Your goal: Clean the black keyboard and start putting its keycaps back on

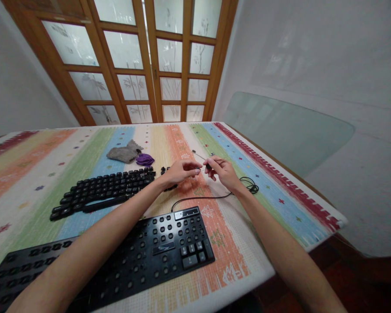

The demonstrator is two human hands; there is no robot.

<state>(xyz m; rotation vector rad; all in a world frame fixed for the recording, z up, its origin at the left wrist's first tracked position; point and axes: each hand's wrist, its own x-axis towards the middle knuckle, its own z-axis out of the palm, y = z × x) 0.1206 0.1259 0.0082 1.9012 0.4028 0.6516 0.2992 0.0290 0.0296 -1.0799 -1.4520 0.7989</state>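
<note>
My right hand (224, 172) is closed around a small dark piece (209, 166), with a thin rod (200, 155) sticking out toward the far left and ending in a dark tip. My left hand (181, 171) meets it from the left, fingers bent and pinched together; what lies between them is too small to make out. Below both hands a black keyboard (164, 248) lies on the table, most of its keycaps off, a few left at its right corner. Loose black keycaps (107, 188) stand in rows beyond my left forearm, which hides part of them and of the keyboard.
A grey cloth (122, 153) and a purple cloth (145, 160) lie behind the keycaps. The keyboard's black cable (202, 198) runs right to a coil (252, 186) beside my right wrist. A striped tablecloth (273, 191) covers the table; its edge drops away at the right.
</note>
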